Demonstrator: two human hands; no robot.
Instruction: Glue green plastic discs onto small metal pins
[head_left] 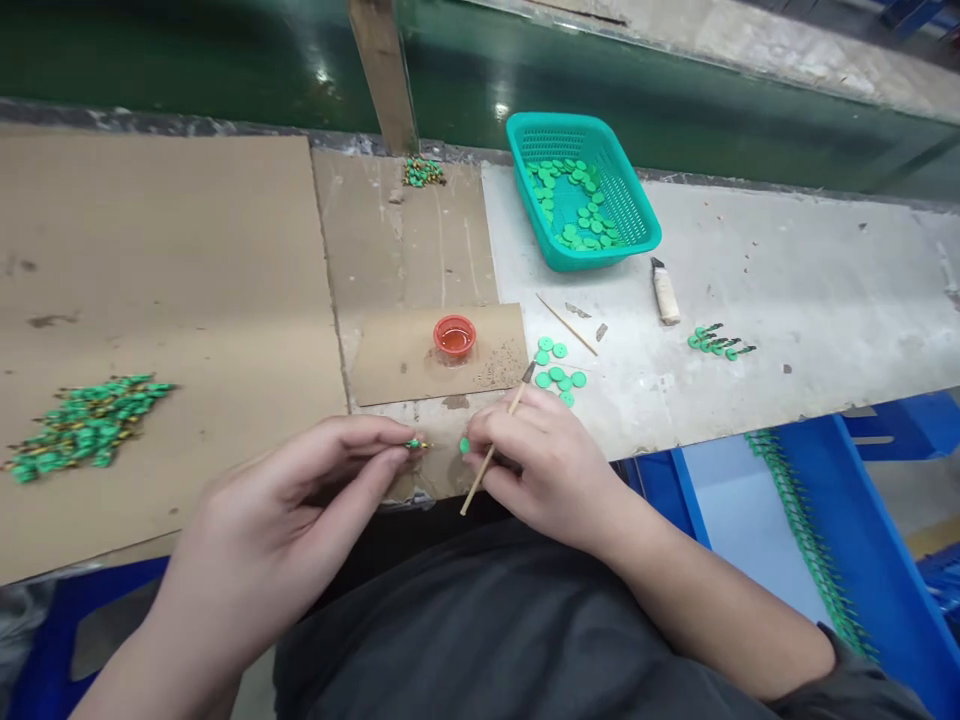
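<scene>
My left hand (277,510) pinches a small green and gold piece (415,443) between thumb and fingertips, its thin tip pointing right. Facing it, my right hand (544,455) holds a green disc (464,445) at its fingertips. A thin wooden brush (487,462) with a dark tip also lies in the right hand, slanting across the fingers. Between and beyond the hands, a small red cup (454,337) of liquid stands on a piece of cardboard (382,350). Loose green discs (556,374) lie just past the right hand.
A teal basket (645,235) of green discs stands at the back. Green and gold pieces are heaped at the left (90,425) and back (424,172). A wooden stick (568,325), a whitish tube (664,293) and green pieces with dark stems (718,343) lie rightward. A blue tray (862,520) sits lower right.
</scene>
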